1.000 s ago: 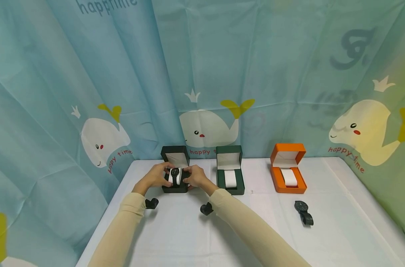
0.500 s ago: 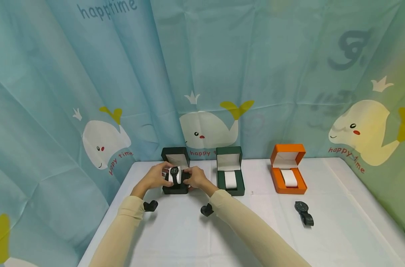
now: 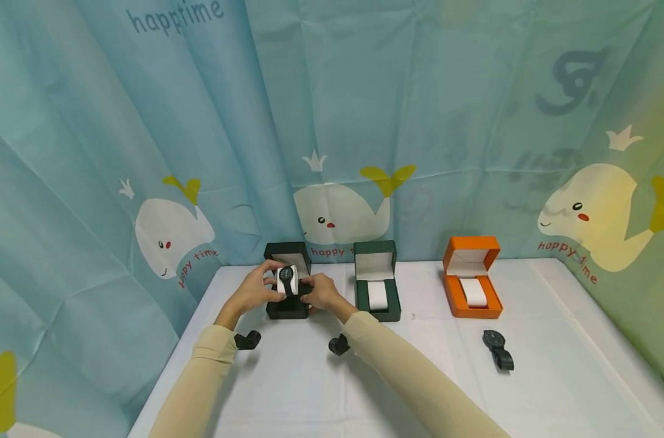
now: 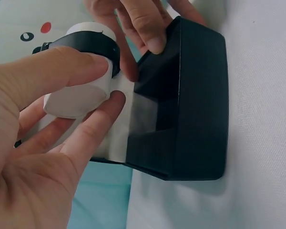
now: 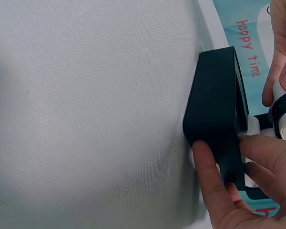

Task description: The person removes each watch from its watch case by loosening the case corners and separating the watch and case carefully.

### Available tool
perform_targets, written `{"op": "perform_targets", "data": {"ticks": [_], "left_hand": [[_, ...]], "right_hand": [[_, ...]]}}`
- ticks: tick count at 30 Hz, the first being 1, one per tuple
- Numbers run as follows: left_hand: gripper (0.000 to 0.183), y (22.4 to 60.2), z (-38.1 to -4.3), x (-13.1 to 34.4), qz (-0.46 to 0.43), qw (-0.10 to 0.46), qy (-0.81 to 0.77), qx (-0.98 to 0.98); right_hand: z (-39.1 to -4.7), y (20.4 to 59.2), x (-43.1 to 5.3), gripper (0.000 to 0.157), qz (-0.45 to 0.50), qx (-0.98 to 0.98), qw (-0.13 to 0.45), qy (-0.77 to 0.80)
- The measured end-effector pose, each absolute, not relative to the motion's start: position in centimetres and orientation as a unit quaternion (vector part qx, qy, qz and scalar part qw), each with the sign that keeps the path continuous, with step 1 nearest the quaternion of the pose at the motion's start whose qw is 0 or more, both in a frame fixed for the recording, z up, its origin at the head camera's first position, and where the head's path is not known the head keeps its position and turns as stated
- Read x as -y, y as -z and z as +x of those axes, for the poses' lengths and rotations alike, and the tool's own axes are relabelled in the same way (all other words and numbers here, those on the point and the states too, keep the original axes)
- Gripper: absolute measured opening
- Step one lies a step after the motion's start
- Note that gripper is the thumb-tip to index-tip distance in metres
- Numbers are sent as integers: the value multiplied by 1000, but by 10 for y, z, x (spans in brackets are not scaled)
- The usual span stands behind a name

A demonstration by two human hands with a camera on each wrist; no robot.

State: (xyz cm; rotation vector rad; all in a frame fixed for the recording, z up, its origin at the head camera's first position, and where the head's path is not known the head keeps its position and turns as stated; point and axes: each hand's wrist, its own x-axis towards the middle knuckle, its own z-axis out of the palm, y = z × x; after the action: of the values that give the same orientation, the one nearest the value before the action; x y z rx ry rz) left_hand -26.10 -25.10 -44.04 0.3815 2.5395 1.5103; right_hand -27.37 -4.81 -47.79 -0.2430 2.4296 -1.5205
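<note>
My left hand [image 3: 254, 288] grips a white watch cushion [image 4: 78, 99] between thumb and fingers. A black wristwatch [image 3: 286, 274] is strapped round the cushion, its dial facing up. Cushion and watch are above the open black watch box [image 3: 288, 311], whose well shows bare in the left wrist view. With its thumb at the rim and fingers against the outside, my right hand [image 5: 262, 176] holds the box by its right side. The raised lid [image 3: 285, 255] leans back behind both hands.
A green watch box [image 3: 378, 313] stands open right of the black one, and an orange watch box [image 3: 474, 311] farther right; each holds a white cushion. Another black watch [image 3: 498, 349] lies at the right on the white-covered table [image 3: 419, 365]. A whale-print curtain [image 3: 342, 121] hangs behind.
The cushion with its watch has risen out of the black box in my left hand and tilted slightly. My right hand keeps its place on the box.
</note>
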Motion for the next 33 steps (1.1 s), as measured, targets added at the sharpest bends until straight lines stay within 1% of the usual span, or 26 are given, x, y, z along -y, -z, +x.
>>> {"op": "perform_targets", "data": {"ticks": [20, 33], "left_hand": [[69, 449, -259, 253, 135, 67, -520, -841], [68, 447, -258, 253, 138, 76, -526, -836]], "right_hand": [[-273, 476, 49, 49, -72, -828, 138, 538], [-272, 477, 48, 49, -82, -832, 134, 533]]}}
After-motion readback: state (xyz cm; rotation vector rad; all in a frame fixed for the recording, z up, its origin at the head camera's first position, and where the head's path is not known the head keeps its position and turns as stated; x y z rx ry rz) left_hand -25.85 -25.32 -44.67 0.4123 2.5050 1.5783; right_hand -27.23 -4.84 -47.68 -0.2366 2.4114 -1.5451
